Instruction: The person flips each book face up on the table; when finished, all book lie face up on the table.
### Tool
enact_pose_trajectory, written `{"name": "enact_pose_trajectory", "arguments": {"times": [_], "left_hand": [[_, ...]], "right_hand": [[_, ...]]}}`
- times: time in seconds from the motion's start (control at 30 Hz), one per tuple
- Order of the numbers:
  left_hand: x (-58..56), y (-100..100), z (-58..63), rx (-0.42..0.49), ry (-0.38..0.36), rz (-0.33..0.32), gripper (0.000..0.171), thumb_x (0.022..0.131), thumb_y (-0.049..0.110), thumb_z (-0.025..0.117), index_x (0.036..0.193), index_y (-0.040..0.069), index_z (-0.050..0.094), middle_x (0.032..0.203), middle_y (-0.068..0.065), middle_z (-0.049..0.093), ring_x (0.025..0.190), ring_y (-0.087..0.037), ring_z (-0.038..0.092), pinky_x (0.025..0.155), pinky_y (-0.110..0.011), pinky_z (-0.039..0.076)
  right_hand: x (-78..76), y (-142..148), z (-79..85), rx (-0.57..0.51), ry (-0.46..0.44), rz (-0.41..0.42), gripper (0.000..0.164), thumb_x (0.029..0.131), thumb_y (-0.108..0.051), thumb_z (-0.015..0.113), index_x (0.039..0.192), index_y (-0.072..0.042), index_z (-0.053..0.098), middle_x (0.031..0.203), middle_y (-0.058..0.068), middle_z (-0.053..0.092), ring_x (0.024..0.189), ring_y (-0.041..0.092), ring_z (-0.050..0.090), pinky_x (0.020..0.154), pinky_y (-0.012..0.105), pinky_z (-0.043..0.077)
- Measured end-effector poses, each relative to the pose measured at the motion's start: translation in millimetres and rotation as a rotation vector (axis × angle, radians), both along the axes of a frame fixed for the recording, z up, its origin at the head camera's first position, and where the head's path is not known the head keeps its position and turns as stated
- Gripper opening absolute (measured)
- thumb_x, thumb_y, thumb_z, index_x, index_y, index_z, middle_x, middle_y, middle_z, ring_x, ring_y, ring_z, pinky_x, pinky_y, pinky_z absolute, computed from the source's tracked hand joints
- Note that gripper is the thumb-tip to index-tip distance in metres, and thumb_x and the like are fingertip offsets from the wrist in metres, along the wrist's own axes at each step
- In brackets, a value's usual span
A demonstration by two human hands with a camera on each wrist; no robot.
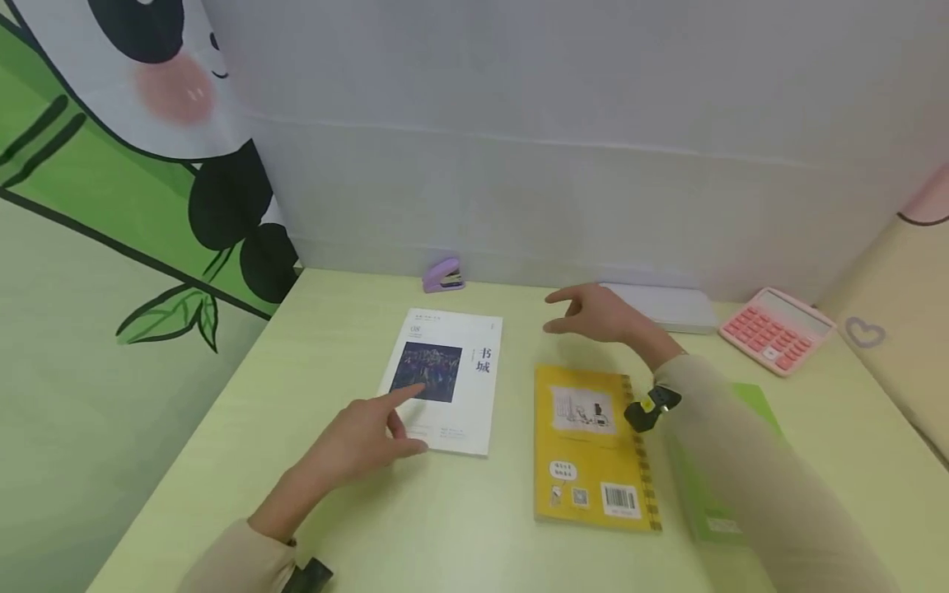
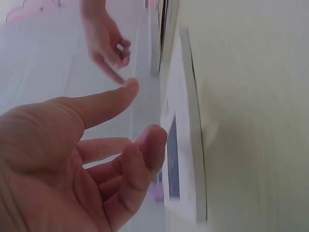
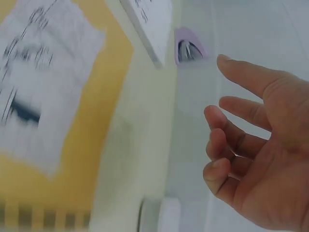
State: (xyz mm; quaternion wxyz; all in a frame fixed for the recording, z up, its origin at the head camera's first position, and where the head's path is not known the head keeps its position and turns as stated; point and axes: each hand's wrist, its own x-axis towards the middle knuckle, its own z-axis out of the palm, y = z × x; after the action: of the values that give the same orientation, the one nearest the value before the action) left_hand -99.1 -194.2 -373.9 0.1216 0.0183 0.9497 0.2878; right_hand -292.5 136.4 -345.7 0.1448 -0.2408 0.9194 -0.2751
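Observation:
A white book (image 1: 474, 412) with a dark picture on its cover lies left of centre on the table. Over its lower left part hovers my left hand (image 1: 363, 441), index finger extended and thumb apart, holding nothing. In the left wrist view the left hand's (image 2: 96, 154) fingers are loosely bent beside the book's edge. My right hand (image 1: 593, 313) hangs beyond the top of a yellow spiral notebook (image 1: 586, 453), with thumb and index finger parted. The right wrist view shows the right hand (image 3: 260, 135) with relaxed fingers and nothing between them. A purple stapler (image 1: 443, 276) stands at the table's back edge.
Behind the right hand sits a white flat box-like object (image 1: 660, 306) near the back wall. To its right lies a pink calculator (image 1: 777, 331). A green book (image 1: 704, 486) is partly hidden under the right forearm. The wall (image 1: 519, 206) closes off the back.

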Motion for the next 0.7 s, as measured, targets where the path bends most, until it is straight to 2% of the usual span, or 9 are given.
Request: {"name": "enact_pose_trajectory", "arguments": {"times": [0.13, 0.27, 0.37, 0.53, 0.7], "left_hand": [[6.4, 35.4, -6.4, 0.063, 0.052, -0.082, 0.083, 0.086, 0.029, 0.088, 0.159, 0.016, 0.049, 0.086, 0.006, 0.068, 0.066, -0.012, 0.054, 0.064, -0.028, 0.043], [12.1, 62.1, -17.3, 0.134, 0.077, -0.177, 0.087, 0.084, 0.03, 0.089, 0.159, 0.012, 0.048, 0.091, 0.006, 0.071, 0.062, -0.009, 0.054, 0.067, -0.026, 0.045], [14.1, 78.9, -22.5, 0.159, 0.058, -0.225, 0.088, 0.084, 0.032, 0.089, 0.159, 0.01, 0.047, 0.091, 0.005, 0.072, 0.061, -0.008, 0.054, 0.068, -0.026, 0.046], [13.4, 100.0, -29.8, 0.176, 0.026, -0.265, 0.089, 0.084, 0.03, 0.089, 0.158, 0.005, 0.047, 0.087, 0.008, 0.07, 0.064, -0.008, 0.053, 0.069, -0.026, 0.045], [11.7, 114.0, -37.3, 0.179, 0.007, -0.272, 0.089, 0.084, 0.026, 0.089, 0.157, 0.001, 0.046, 0.081, 0.009, 0.069, 0.066, -0.007, 0.055, 0.067, -0.024, 0.046]], "right_hand": [[8.6, 37.2, 4.4, 0.023, 0.022, -0.024, 0.055, 0.099, -0.033, 0.074, 0.148, -0.01, 0.062, 0.111, 0.015, 0.075, 0.099, 0.032, 0.069, 0.08, 0.038, 0.053], [18.4, 65.3, -6.4, 0.041, 0.003, -0.036, 0.055, 0.1, -0.033, 0.074, 0.146, -0.007, 0.063, 0.11, 0.015, 0.076, 0.095, 0.031, 0.071, 0.076, 0.035, 0.054], [25.4, 81.9, -17.8, 0.036, -0.018, -0.045, 0.054, 0.099, -0.03, 0.075, 0.144, -0.003, 0.064, 0.104, 0.013, 0.078, 0.085, 0.028, 0.07, 0.07, 0.034, 0.053], [36.6, 100.9, -37.3, -0.034, -0.099, -0.093, 0.047, 0.097, -0.023, 0.078, 0.136, 0.0, 0.069, 0.094, 0.01, 0.078, 0.069, 0.021, 0.064, 0.062, 0.033, 0.053], [45.4, 107.8, -53.1, -0.111, -0.169, -0.135, 0.046, 0.096, -0.018, 0.078, 0.135, 0.004, 0.068, 0.088, 0.009, 0.076, 0.064, 0.017, 0.062, 0.059, 0.031, 0.053]]}}
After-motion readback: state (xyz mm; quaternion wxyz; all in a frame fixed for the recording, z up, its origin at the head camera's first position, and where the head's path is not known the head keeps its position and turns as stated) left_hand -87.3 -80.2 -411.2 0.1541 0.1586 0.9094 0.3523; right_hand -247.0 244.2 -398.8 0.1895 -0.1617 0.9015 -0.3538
